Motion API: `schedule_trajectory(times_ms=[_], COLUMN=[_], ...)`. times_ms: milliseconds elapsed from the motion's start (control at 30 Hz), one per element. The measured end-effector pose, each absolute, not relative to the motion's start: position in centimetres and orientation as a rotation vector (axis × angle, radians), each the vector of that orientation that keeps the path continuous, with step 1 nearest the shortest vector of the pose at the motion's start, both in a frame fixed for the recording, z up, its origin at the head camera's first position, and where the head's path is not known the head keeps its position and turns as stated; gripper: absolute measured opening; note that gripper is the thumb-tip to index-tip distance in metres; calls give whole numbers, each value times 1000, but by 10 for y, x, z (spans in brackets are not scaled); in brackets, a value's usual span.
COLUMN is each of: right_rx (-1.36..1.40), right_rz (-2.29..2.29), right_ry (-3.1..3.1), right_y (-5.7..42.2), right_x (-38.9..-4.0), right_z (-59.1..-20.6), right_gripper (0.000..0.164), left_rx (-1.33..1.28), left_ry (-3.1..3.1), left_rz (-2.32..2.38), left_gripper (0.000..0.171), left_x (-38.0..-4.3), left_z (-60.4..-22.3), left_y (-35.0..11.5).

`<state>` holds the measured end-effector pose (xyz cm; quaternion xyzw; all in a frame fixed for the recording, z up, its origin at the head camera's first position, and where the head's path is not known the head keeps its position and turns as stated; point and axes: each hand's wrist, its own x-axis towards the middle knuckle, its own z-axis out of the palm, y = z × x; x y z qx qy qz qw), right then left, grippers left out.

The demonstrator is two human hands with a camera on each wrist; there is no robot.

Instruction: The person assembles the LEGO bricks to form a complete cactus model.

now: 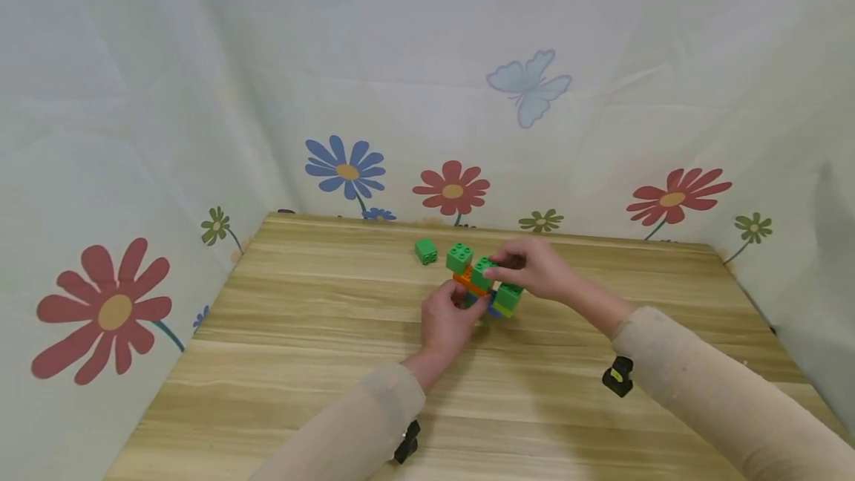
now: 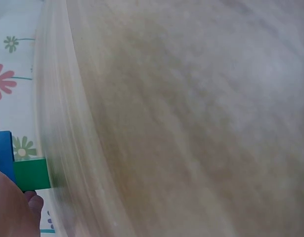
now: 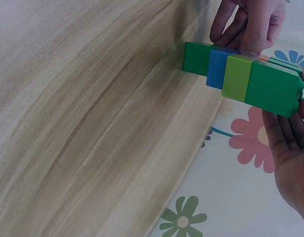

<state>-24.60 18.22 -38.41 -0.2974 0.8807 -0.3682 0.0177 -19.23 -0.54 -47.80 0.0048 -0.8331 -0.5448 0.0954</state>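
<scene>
A build of stacked toy bricks stands at the middle of the table. My left hand (image 1: 446, 318) holds it low on the near left side, thumb and fingers around an orange brick (image 1: 471, 283). With thumb and forefinger, my right hand (image 1: 539, 271) pinches a green brick (image 1: 482, 273) on top of the orange one. Another green brick (image 1: 459, 257) sits at the orange brick's far end. In the right wrist view, one side shows a dark green base brick (image 3: 196, 58), a blue brick (image 3: 217, 69), a lime brick (image 3: 237, 78) and a green brick (image 3: 273, 88).
A loose green brick (image 1: 425, 251) lies on the wooden table (image 1: 300, 332), just left of the build. Behind the table's far edge hangs a pale cloth (image 1: 401, 80) printed with flowers and a butterfly. Black devices (image 1: 617, 377) hang under the sleeves.
</scene>
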Motion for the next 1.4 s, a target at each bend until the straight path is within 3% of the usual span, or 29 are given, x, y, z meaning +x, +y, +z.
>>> schedule_trajectory(times_ms=[600, 1400], right_rx=[-879, -746], right_rz=[-1203, -1418], right_ry=[2746, 2734], right_y=[189, 220], right_x=[-241, -209], right_z=[-392, -424], right_gripper=[19, 57], left_rx=[-4, 52], left_ry=[-2457, -2478], left_rz=[-1605, -1604], left_gripper=[32, 34], left_x=[-193, -193], left_z=[-479, -480], left_y=[-3, -5])
